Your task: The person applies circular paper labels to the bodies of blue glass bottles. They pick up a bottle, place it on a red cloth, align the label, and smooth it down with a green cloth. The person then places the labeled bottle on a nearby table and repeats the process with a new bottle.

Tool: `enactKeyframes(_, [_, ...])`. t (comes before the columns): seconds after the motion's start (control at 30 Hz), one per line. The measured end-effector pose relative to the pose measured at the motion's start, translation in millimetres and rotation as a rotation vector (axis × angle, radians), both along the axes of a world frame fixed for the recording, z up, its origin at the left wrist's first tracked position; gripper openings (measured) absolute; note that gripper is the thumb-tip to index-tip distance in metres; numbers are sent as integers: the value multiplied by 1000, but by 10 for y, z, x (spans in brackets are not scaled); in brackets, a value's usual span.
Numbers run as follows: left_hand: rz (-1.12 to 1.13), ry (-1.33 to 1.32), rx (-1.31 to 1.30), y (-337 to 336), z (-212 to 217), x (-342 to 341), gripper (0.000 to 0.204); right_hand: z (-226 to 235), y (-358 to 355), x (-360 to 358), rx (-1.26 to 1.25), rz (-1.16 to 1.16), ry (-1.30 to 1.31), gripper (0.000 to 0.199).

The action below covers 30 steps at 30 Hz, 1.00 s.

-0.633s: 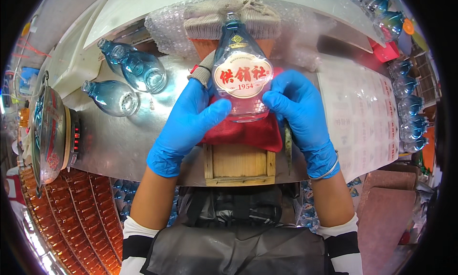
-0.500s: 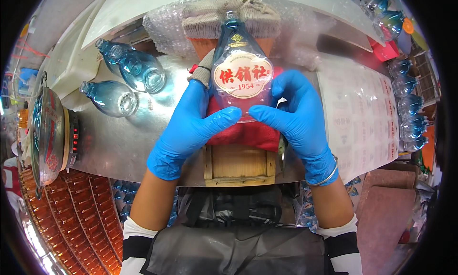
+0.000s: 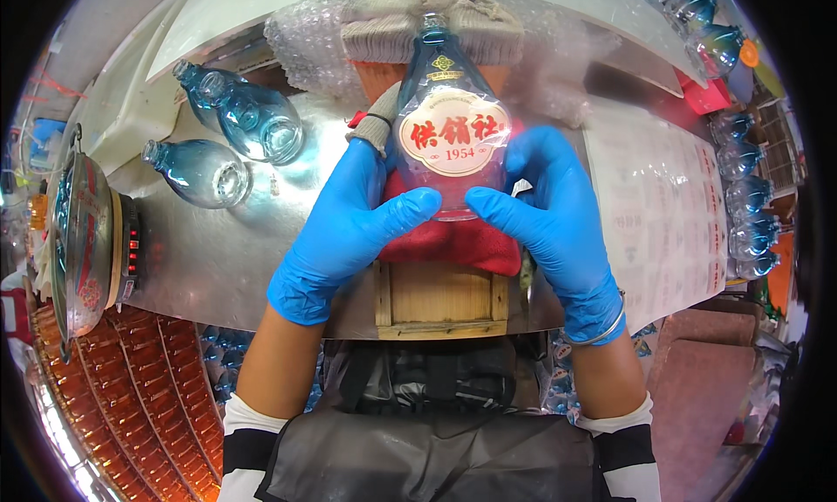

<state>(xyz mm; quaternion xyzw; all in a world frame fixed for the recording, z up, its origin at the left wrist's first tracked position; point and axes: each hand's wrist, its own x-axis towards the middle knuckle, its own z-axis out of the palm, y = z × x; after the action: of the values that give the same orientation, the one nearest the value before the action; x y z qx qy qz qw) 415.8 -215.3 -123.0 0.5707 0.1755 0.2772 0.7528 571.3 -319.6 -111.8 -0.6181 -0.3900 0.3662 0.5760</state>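
Observation:
A clear blue glass bottle (image 3: 446,82) lies tilted, its neck toward the far side, over a red cloth (image 3: 458,240) on a wooden stand (image 3: 442,297). A white label (image 3: 455,132) with red print covers its front. My left hand (image 3: 344,223), in a blue glove with a grey knit cover (image 3: 380,123) about the fingers, is closed on the bottle's left side. My right hand (image 3: 558,214), also blue-gloved, curls round the right side. Both thumbs rest at the lower edge of the bottle; most of the left fingers are hidden behind it.
At left on the metal table (image 3: 200,258) are several blue bottles (image 3: 205,172). A round appliance (image 3: 87,232) sits at the left edge. Sheets of labels (image 3: 654,214) lie at right, with more bottles (image 3: 751,197) beyond. Folded grey knit padding (image 3: 488,36) backs the stand, beside bubble wrap (image 3: 301,53).
The bottle has shifted slightly to the right in the picture, as has the stand by less. My thumbs are a little farther apart, and my right hand has moved slightly right.

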Motion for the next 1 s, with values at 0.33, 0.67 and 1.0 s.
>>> enactKeyframes(0.33, [-4, -34, -37, 19, -8, -26, 82, -72, -21, 31, 16, 20, 344, 24])
enactKeyframes(0.67, [12, -23, -47, 24, -10, -27, 78, -145, -19, 57, 75, 61, 342, 21])
enactKeyframes(1.0, [-14, -29, 1, 13, 15, -18, 80, -169, -164, 148, -29, -605, 958, 26])
